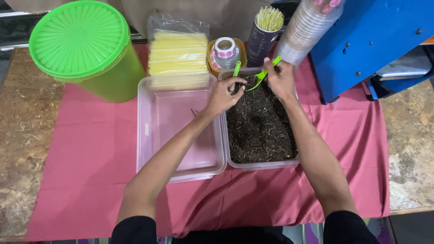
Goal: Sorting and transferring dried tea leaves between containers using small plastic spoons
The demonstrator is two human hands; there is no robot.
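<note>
Pink cloth (90, 180) under us, our left hand (222, 96) and right hand (280, 79) each pinch a green scoop (262, 73) over the tray of dark dried leaves (260, 126), ready for digging.

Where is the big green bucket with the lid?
The green bucket stands at the far left of the pink cloth, beside the bag of yellow sheets.

Cloth (90, 149) pink. Behind it: bucket (97, 68) lime green, ribbed lid (79, 38). On it: dark brown tea (260, 126), green forks (264, 72), pale yellow sachets (177, 56). Right: blue machine (375, 36).
</note>
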